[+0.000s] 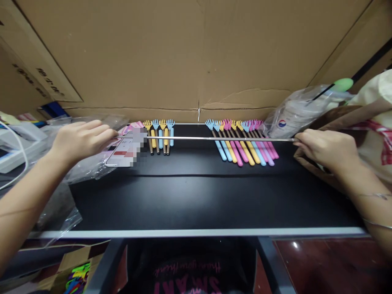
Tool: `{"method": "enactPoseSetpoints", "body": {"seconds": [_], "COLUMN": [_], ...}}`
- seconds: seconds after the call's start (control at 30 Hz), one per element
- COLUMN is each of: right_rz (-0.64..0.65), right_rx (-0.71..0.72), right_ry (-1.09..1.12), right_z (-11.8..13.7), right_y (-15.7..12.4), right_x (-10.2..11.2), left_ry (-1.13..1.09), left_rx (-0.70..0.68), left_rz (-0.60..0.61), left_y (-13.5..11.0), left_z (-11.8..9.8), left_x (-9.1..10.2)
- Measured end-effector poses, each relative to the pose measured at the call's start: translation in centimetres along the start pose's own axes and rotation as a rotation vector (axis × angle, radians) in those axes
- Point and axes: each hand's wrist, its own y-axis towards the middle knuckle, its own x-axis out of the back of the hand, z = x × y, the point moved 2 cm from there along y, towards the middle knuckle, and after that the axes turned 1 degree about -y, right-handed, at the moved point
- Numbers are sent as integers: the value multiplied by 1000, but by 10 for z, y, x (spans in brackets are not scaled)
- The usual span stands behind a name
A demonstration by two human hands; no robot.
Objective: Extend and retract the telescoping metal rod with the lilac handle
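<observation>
A long thin metal rod [208, 139] stretches level above the black table [199, 200], and I hold one end in each hand. My left hand [82, 139] is closed on the left end near a phone [122, 153]. My right hand [324, 149] pinches the right end beside a plastic bag [294, 114]. Under the rod lie two rows of small hand-shaped back scratchers with coloured handles: a short row [159, 136] left of centre and a longer row [245, 141] to the right.
A cardboard wall [196, 53] backs the table. Crumpled clear plastic bags [61, 204] lie at the left edge, with white devices [18, 143] beyond. A cloth bag [373, 122] sits at the far right. The table's metal front edge [199, 233] runs below.
</observation>
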Motion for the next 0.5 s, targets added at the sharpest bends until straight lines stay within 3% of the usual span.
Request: {"method": "enactPoseSetpoints", "body": {"seconds": [0.23,0.5], "right_rz": [23,48], "right_rx": [-64,-87], "right_ry": [4,-9], "right_z": [-9,-7], "right_y": [-3,-6], "right_x": [-6,-5], "left_ry": [99,-72], "left_rx": [-15,43], "left_rz": [-12,35], "left_y": [-11,-4], "left_z": [16,9], "left_x": [-7,-5]}}
